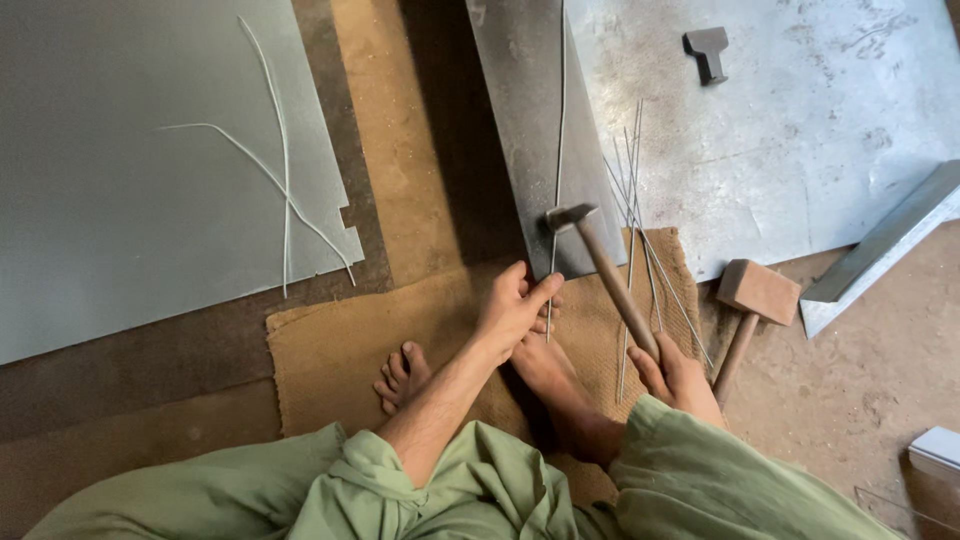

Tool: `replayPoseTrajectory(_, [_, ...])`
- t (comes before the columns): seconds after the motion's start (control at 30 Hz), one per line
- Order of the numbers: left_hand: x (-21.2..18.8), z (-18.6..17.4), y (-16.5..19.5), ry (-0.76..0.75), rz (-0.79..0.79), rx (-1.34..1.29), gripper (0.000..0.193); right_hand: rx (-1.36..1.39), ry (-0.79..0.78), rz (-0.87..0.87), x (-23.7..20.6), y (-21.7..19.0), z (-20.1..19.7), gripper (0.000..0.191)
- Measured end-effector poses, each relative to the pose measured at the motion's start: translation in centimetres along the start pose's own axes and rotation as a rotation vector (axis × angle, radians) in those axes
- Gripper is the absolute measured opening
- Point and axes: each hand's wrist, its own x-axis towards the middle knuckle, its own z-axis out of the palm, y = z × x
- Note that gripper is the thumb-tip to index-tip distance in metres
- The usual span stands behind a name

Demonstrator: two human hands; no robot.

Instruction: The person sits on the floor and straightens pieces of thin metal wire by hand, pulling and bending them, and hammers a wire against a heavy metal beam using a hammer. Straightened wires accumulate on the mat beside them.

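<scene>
On the floor we sit with our feet out on a burlap mat (330, 350), looking down at our hands. Our right hand (680, 378) has its fingers wrapped shut around the lower end of a hammer (605, 268) handle. The handle slants up and to the left, and the metal head rests on or just above the near edge of a narrow grey metal sheet (520, 130) that runs away from us. Our left hand (515, 310) reaches forward to the same near edge. Its fingers are pinched around the lower end of a thin wire (558, 150), which lies along the sheet, running straight away from us and passing just beside the hammer head. Our right foot (560, 390) lies under the left hand, and the toes of the left foot (402, 375) show just to the left.

Just right of the hammer, a loose bundle of thin rods (640, 250) lies across the sheet edge and the mat. A wooden mallet (752, 300) lies on the floor near our right hand, not touching it. Beyond it spreads a large scratched metal plate (800, 130) with a small dark block (707, 50) on it. A folded metal strip (880, 245) lies at the right. At far left, another large sheet (120, 200) carries curved white strips (280, 170).
</scene>
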Motion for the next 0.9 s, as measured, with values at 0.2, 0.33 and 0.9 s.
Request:
replayPoseTrajectory(0.2, [-0.2, -0.4, 0.3, -0.028, -0.046, -0.002, 0.028, -0.047, 0.145, -0.226, 2.2, -2.5, 0.7, 0.032])
replayPoseTrajectory(0.33, [-0.3, -0.4, 0.8, -0.028, -0.048, 0.021, 0.027, -0.016, 0.094, -0.078, 3.9, -4.7, 0.3, 0.034])
replayPoseTrajectory(0.9, [-1.9, 0.0, 1.1, 0.050, -0.061, 0.079, 0.027, -0.075, 0.134, -0.172, 7.2, -6.2, -0.9, 0.032])
